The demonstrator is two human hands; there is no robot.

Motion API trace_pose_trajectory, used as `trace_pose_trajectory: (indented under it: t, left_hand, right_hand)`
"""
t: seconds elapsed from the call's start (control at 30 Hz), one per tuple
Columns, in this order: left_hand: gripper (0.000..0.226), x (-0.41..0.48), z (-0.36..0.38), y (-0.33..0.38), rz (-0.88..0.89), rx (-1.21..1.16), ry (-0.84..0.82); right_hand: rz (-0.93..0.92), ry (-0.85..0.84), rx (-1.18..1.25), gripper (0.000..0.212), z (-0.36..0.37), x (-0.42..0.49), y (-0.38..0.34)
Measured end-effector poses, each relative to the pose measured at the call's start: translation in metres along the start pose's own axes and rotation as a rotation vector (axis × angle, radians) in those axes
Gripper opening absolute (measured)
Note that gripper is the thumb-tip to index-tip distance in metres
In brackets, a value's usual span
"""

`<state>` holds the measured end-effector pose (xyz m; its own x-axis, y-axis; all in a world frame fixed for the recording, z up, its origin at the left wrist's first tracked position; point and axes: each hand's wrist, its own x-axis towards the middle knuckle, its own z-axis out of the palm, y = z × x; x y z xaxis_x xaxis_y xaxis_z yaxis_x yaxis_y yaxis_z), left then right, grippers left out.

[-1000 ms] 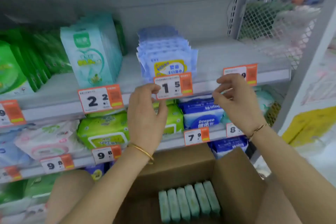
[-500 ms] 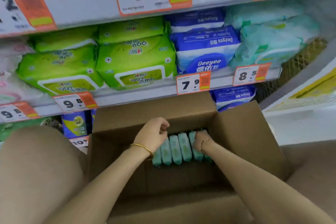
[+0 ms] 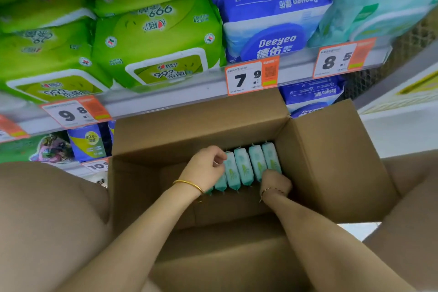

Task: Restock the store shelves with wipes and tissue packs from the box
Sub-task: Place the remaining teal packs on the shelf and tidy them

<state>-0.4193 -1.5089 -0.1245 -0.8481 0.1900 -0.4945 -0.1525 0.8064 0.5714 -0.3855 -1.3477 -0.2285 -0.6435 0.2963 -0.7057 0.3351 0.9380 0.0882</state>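
Note:
An open cardboard box (image 3: 331,161) sits in front of me below the shelves. Inside it, several teal wipe packs (image 3: 244,168) stand on edge in a row. My left hand (image 3: 203,166) reaches in at the row's left end, its fingers curled over the leftmost packs. My right hand (image 3: 275,180) is pushed down at the row's right end, fingers hidden among the packs there. Both wrists wear thin gold bracelets.
A shelf (image 3: 166,95) just above the box carries green wipe packs (image 3: 154,40), blue Deeyeo packs (image 3: 272,19) and pale teal packs (image 3: 384,0), with orange price tags (image 3: 251,76) on its edge. More packs (image 3: 87,142) sit on a lower shelf. My knees flank the box.
Both hands dropped from the price tags on the upper shelf into the box. They have settled on the two ends of the teal pack row, and my view has tilted down.

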Motion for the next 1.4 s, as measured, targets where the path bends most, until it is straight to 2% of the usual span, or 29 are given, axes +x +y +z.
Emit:
trace_pose_trajectory:
  t: [0.13,0.27,0.43,0.47,0.53,0.6,0.7,0.77,0.83,0.87,0.97,1.03,1.1,1.17,1.27,1.33,1.4]
  left_hand:
    - [0.024,-0.001,-0.002,0.0,-0.01,0.021,-0.018]
    - [0.034,0.005,-0.003,0.015,0.013,0.017,-0.054]
    - [0.068,0.0,-0.016,0.043,0.131,0.091,-0.183]
    - [0.072,-0.002,-0.021,0.047,0.157,0.107,-0.201]
    - [0.075,-0.009,-0.032,0.055,0.197,0.092,-0.217]
    - [0.07,-0.02,-0.042,0.059,0.206,-0.007,-0.188]
    - [0.06,-0.045,-0.059,0.068,0.154,-0.449,-0.173]
    - [0.057,-0.061,-0.068,0.082,0.129,-0.628,-0.085]
    - [0.059,-0.075,-0.077,0.101,0.138,-0.487,0.089]
    - [0.064,-0.079,-0.08,0.111,0.146,-0.48,0.105]
    - [0.074,-0.098,-0.084,0.145,0.139,-0.733,-0.086]
    - [0.082,-0.103,-0.087,0.161,0.115,-0.976,-0.153]
    - [0.082,-0.102,-0.088,0.168,0.125,-1.145,-0.195]
    - [0.077,-0.102,-0.089,0.172,0.116,-1.152,-0.154]
    - [0.059,-0.098,-0.09,0.169,0.092,-1.147,-0.073]
    - [0.052,-0.099,-0.095,0.171,0.093,-1.115,-0.044]
    - [0.042,-0.099,-0.1,0.175,0.119,-1.047,-0.011]
  right_hand:
    - [-0.038,0.043,-0.016,0.019,-0.011,-0.002,-0.002]
    - [-0.183,0.076,-0.147,0.024,-0.062,-0.011,-0.001]
    - [-0.542,-0.015,-0.176,0.021,-0.153,-0.052,0.025]
    - [-0.604,-0.041,-0.128,0.015,-0.17,-0.063,0.036]
    - [-0.681,-0.12,0.136,0.007,-0.197,-0.086,0.059]
    - [-0.72,-0.159,0.419,0.011,-0.216,-0.106,0.078]
    - [-0.753,-0.099,0.635,0.011,-0.23,-0.13,0.095]
    - [-0.766,-0.033,0.759,0.016,-0.235,-0.146,0.1]
    - [-0.747,0.032,0.883,0.019,-0.239,-0.163,0.1]
    - [-0.736,0.076,0.914,0.019,-0.242,-0.171,0.097]
    - [-0.742,0.256,0.867,0.016,-0.252,-0.196,0.082]
    - [-0.803,0.427,0.71,0.011,-0.261,-0.21,0.073]
    - [-0.844,0.518,0.586,0.012,-0.266,-0.218,0.067]
    - [-0.873,0.47,0.718,0.011,-0.269,-0.22,0.068]
    - [-0.886,0.357,0.994,0.024,-0.273,-0.213,0.073]
    - [-0.891,0.368,1.076,0.031,-0.278,-0.209,0.078]
    - [-0.892,0.45,1.095,0.033,-0.283,-0.204,0.082]
